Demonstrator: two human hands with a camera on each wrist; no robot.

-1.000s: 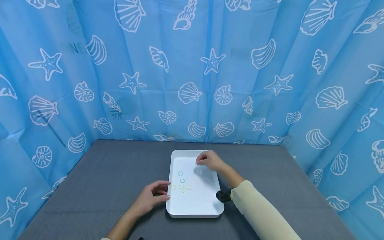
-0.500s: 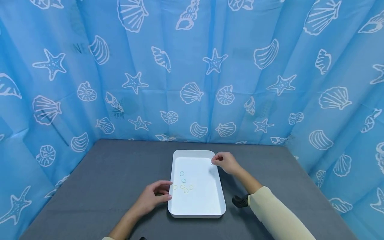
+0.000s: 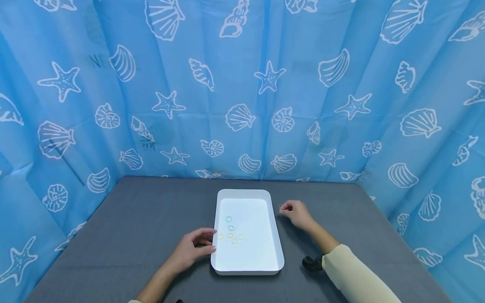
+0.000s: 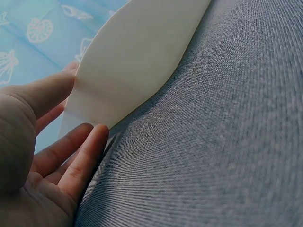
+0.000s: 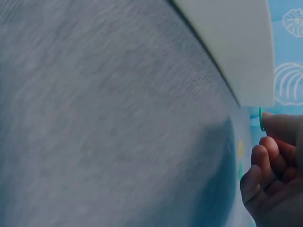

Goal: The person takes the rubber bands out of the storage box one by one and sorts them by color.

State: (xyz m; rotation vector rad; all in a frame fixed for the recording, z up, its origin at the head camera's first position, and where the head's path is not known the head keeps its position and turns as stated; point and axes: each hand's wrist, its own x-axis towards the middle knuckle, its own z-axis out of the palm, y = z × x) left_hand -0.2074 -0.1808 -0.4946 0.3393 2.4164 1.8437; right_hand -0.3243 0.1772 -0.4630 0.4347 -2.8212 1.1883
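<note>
A white tray (image 3: pixel 244 192) lies mid-table with several small blue and yellow rubber bands (image 3: pixel 230 229) in its left half. My left hand (image 3: pixel 193 248) rests against the tray's left wall (image 4: pixel 132 56), with its fingers (image 4: pixel 75 161) fairly straight at the base and the thumb near the rim. My right hand (image 3: pixel 295 212) hovers low over the grey table just right of the tray. It pinches a small band (image 3: pixel 281 206) between thumb and fingertips. In the right wrist view the band (image 5: pixel 261 118) looks teal at the fingertips (image 5: pixel 272 158), beside the tray's outer wall (image 5: pixel 232 42).
The grey cloth table (image 3: pixel 144 219) is enclosed on three sides by a blue curtain (image 3: pixel 242 92) printed with shells. A black wrist camera (image 3: pixel 311 264) sits on my right forearm near the tray's front right corner.
My right hand has carried the pinched band from over the tray's far end to the right, across the rim, and lower over the table. The left hand has stayed put.
</note>
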